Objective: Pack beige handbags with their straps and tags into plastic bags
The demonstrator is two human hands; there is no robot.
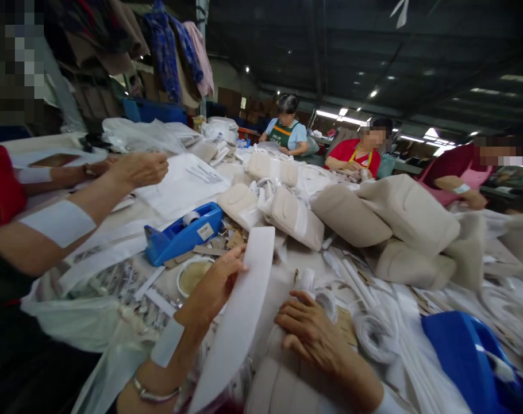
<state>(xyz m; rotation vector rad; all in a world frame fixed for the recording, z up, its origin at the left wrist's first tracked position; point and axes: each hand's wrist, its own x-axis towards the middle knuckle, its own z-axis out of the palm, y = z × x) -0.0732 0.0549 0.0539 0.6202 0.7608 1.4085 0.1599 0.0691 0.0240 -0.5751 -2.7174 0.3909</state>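
My left hand [216, 282] has its fingers closed on the upper left edge of a long white foam-like sheet [244, 322], which stands tilted and runs down towards me. To the right, my right hand [308, 330] lies palm down with its fingers bent slightly and apart, at the top of a beige padded bag [279, 382]. Most of that bag is hidden under the hand and along the bottom edge. Beside my left wrist sits a round tub [195, 275] with yellowish contents. A roll of white strip [376, 336] lies just right of my right hand.
A blue tape dispenser [184, 230] stands beyond my left hand; another blue dispenser [472, 362] is at the lower right. Beige bags [352, 215] are heaped across the table. A co-worker's hands [145, 169] work at the left; several people sit across.
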